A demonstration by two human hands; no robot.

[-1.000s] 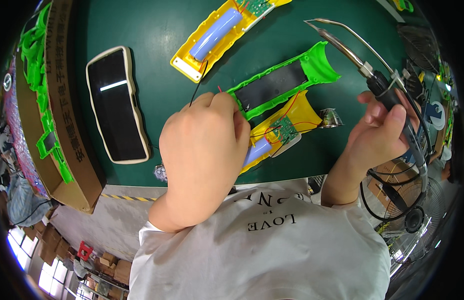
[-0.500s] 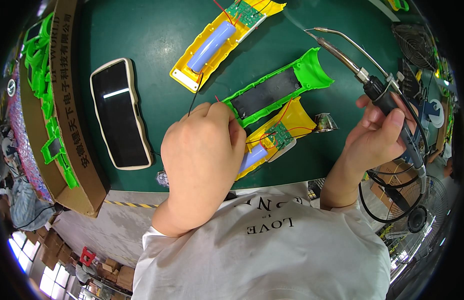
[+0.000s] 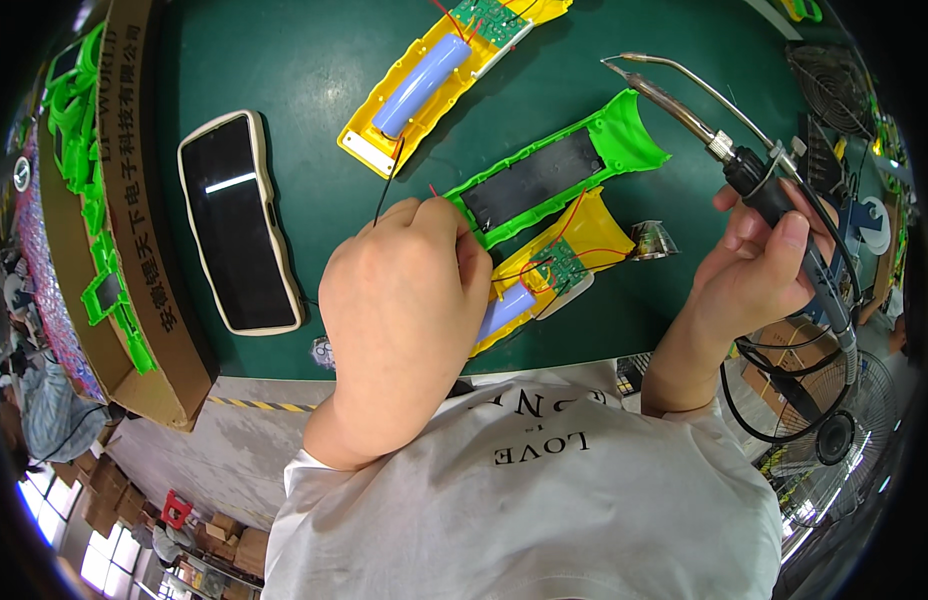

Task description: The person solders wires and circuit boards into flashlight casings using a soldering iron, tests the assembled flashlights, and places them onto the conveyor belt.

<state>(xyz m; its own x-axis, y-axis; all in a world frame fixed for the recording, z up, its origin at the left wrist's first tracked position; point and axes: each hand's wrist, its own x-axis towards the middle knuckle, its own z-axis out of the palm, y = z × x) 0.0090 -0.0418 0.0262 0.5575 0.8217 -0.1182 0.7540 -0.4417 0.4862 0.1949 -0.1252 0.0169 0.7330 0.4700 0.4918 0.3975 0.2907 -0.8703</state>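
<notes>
My right hand (image 3: 756,258) is wrapped round the dark handle of a soldering iron (image 3: 759,188) with a thin curved metal tube along it. Its tip points up and left, above the table. My left hand (image 3: 409,270) is closed, fingers curled down and hidden under its back; what they pinch cannot be made out. A black wire (image 3: 388,190) runs from these fingers up to a yellow housing half (image 3: 369,138) with a blue cylindrical cell (image 3: 422,86). Beside the knuckles lie a green housing half (image 3: 624,130) with a black pad and a second yellow housing half (image 3: 596,222) with a circuit board.
A phone in a pale case (image 3: 236,225) lies left on the green table (image 3: 284,60). Past it stands a cardboard box (image 3: 149,230) with green plastic frames. A small shiny reflector cup (image 3: 652,240) sits between the hands. A looped black cable (image 3: 729,410) and a fan (image 3: 834,440) are at the right.
The whole view has shifted very slightly. My left hand stays curled in nearly the same place, and my right hand still holds the soldering iron raised.
</notes>
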